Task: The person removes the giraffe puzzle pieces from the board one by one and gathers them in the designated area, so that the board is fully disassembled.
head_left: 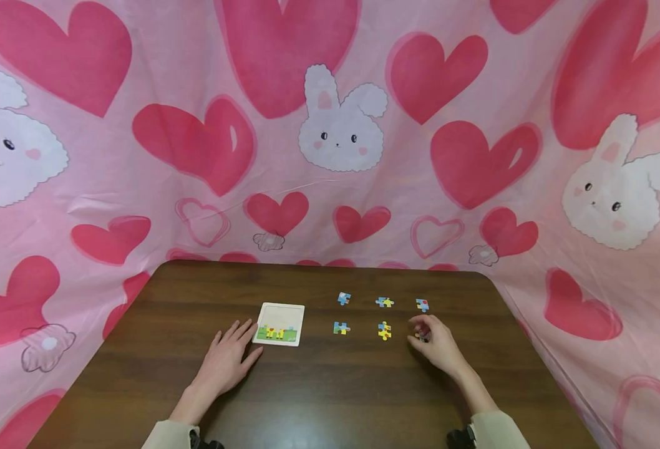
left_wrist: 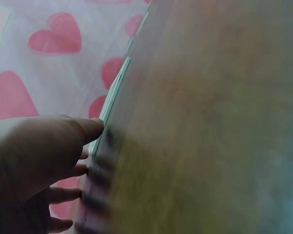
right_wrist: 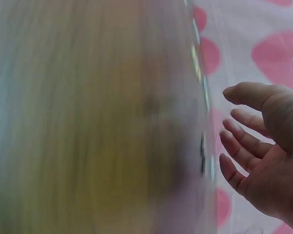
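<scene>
My left hand rests on the table with its fingers spread, the fingertips right at the left edge of a square puzzle board. The board has a white border, a plain upper area and a green strip with yellow figures. In the left wrist view, the thumb of the left hand overlaps the board's thin edge. At the right, my right hand hovers low with bent fingers over a jigsaw piece, which it partly hides. The right wrist view shows the right hand with thumb and fingers apart, nothing between them.
Several jigsaw pieces lie in two rows: a blue-white one, blue-yellow ones, a blue-red one and a mostly yellow one. A pink heart-and-rabbit cloth hangs behind the brown table.
</scene>
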`<state>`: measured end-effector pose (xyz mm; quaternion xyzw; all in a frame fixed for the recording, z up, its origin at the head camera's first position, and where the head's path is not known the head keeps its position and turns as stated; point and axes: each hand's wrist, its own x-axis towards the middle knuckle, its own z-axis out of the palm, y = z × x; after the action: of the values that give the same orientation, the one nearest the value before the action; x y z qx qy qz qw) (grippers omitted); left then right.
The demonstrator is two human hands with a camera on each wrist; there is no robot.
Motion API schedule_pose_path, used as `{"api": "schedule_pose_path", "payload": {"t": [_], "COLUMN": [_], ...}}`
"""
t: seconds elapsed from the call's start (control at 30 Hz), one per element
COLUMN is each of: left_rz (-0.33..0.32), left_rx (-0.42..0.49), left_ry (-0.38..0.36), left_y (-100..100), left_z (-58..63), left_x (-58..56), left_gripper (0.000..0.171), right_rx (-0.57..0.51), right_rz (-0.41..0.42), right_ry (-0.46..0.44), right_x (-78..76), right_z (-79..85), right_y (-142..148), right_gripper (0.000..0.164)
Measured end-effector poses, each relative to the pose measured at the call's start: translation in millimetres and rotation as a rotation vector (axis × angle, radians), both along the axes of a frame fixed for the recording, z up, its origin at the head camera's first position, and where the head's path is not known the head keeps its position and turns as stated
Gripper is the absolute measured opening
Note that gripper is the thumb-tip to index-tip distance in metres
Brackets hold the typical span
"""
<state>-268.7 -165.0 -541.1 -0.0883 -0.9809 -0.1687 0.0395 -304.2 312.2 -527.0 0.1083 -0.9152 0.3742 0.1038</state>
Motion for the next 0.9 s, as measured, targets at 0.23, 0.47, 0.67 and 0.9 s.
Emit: {"api": "schedule_pose_path", "payload": {"t": [0.23,0.47,0.67,0.9], "left_rz": [-0.034,-0.043,-0.042,-0.045], "left_rx": [0.002,0.0,-0.003,0.008], "left_ry": [-0.028,-0.065,-0.053,-0.04], "left_y": [-2,-3,-4,-5], "left_z": [4.7,5.0,1.6,-0.2], "left_x": [8.4,10.5,9.4,10.8], "left_gripper": [0.064,0.065,0.066,0.066], "right_rx": [-0.051,-0.075,-0.059,-0.032], "right_rz": [0.132,0.276,0.394,0.449], "right_ry": [0.059,0.025,0.015,0.014], "right_x": [-9.7,-16.6,-21.1,-24.4], "right_z": [7.0,14.1,10.0,2.3], "right_y": [-48,-102,-152,-203], "right_gripper": [0.033,0.034,0.034,0.04]}}
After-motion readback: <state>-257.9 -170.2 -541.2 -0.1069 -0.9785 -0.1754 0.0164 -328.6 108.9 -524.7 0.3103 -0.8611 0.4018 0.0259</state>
